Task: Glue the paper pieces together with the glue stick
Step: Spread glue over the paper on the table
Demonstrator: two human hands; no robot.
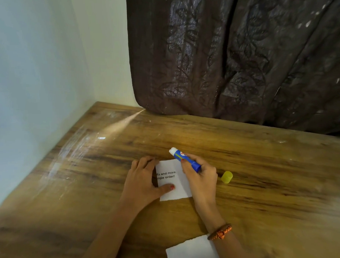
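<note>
Now glue stick (185, 159) tip up-left

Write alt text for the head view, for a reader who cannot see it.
A right hand holds an uncapped blue glue stick above a printed paper piece that the left hand presses flat on a wooden table. A yellow cap lies right of it; another paper piece lies nearer.

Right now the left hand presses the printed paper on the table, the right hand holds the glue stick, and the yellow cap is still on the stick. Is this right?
Not quite. The head view shows the yellow cap off the stick, lying on the table to the right of the right hand. The rest holds: the left hand presses the printed paper, and the right hand holds the glue stick, its white tip exposed.
</note>
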